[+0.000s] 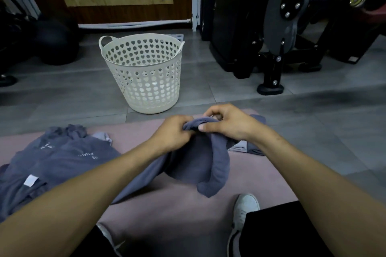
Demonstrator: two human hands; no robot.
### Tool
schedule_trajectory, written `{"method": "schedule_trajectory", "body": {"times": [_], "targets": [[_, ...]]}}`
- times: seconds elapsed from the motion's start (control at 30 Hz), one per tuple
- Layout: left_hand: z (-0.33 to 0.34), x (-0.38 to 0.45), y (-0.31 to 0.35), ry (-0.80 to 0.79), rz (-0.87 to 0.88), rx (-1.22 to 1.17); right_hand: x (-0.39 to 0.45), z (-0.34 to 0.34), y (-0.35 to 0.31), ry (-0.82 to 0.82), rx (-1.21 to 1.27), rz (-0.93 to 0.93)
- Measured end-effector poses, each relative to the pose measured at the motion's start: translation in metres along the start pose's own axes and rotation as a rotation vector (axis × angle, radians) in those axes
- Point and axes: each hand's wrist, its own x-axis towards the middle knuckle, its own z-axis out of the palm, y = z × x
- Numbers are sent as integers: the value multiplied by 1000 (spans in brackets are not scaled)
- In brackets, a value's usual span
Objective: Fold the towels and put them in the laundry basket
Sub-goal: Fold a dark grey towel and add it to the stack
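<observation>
A grey-blue towel point(200, 165) hangs bunched above the pink mat point(167, 208). My left hand point(172, 133) and my right hand point(226, 123) both grip its top edge close together. A pile of more grey-blue towels point(54, 162) with white labels lies on the mat at the left. A folded towel point(248, 146) lies partly hidden behind my right wrist. The white laundry basket point(144, 73) with heart-shaped holes stands upright on the grey floor beyond the mat; no towel shows through its holes.
A black exercise machine point(277, 33) stands at the back right, its foot near the basket. Dark round balls point(56, 44) sit at the back left. My white shoe point(244, 213) rests on the mat at the front.
</observation>
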Motion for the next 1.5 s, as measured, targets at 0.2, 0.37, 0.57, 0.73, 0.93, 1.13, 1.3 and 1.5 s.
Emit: {"method": "schedule_trajectory", "body": {"times": [0.2,0.37,0.57,0.73,0.93,1.13,1.3,1.5], "targets": [[-23,9,3,58,-223,-324,-6,-10,21,-69,-157,141],[-26,9,-21,90,-296,-156,-1,-10,8,34,75,203],[-25,5,-34,154,-282,157,2,5,2,-54,135,275],[-22,-4,-28,231,-311,159,5,9,-5,1,412,318],[-10,-21,-8,220,-92,-125,11,14,-11,180,636,446],[18,-26,-25,26,-139,40,11,16,-28,191,870,411],[24,-16,-29,127,-194,-44,12,16,-35,259,963,380],[24,-8,-31,174,-161,-67,13,15,-35,253,917,321]]}}
